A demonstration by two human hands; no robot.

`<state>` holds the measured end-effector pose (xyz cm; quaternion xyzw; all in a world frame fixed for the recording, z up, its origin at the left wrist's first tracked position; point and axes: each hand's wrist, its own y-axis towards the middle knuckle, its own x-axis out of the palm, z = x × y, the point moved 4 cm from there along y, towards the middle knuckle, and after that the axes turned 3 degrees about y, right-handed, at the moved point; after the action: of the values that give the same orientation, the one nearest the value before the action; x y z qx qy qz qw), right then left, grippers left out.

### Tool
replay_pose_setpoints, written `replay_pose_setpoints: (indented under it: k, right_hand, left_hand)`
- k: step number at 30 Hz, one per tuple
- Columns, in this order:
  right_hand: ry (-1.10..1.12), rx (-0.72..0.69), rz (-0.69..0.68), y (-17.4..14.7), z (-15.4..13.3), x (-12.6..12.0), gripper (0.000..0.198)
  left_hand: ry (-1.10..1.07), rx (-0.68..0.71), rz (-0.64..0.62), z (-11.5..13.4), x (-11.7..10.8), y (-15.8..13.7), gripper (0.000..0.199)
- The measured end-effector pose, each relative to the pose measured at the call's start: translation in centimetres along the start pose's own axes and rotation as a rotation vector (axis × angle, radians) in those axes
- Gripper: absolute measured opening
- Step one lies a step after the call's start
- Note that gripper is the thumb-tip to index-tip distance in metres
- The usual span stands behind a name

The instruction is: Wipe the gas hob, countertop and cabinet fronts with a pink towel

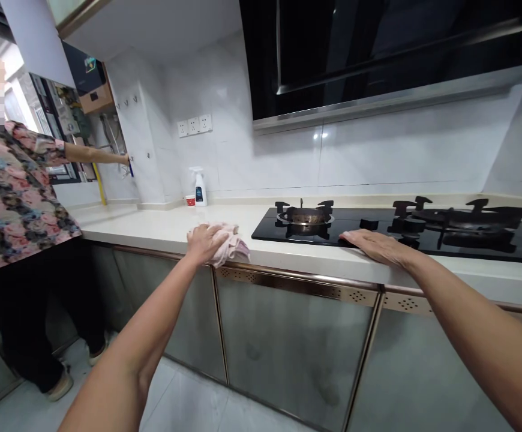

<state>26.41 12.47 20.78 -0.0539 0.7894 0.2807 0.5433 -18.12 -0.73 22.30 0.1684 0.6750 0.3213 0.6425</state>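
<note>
Two bare hands rest on the pale counter in front of the person. The left hand lies palm down on a pink cloth, its grip closed loosely over the bunched fabric, fingers curled onto it near the counter's front edge. The cloth spreads out just to the right of that grip and slightly overhangs the edge above the metal cabinet doors.

The right hand lies flat and open, fingers stretched out and holding nothing, palm pressed on the counter strip at the front edge of the black glass hob. Just behind and to the left of this hand stands the left burner with its pan supports; behind and to the right is the larger right burner. The cloth lies well to the left of this open hand, with bare counter between.

Farther back from the left grip, near the tiled wall, stand a white spray bottle and, touching or just beside it, a small red and white cup. Above the hob hangs a dark range hood.

Far to the left of both hands, another person in a floral top stands at the counter's corner, one arm stretched toward the wall, the hand holding something small and blue that cannot be made out.
</note>
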Motion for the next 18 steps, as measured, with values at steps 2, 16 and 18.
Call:
replay_pose_setpoints:
  k: [2, 16, 18]
  right_hand:
    - [0.027, 0.036, -0.05, -0.2, -0.4, -0.1, 0.073]
    - [0.021, -0.068, -0.021, -0.4, -1.5, 0.1, 0.066]
    - [0.053, -0.094, 0.003, -0.4, -1.0, 0.0, 0.065]
  left_hand:
    - [0.049, -0.049, 0.002, -0.9, -0.2, 0.1, 0.046]
    - [-0.082, 0.477, 0.283, 23.5, -0.7, -5.5, 0.048]
    - [-0.138, 0.569, 0.285, 27.8, -0.7, -5.5, 0.047]
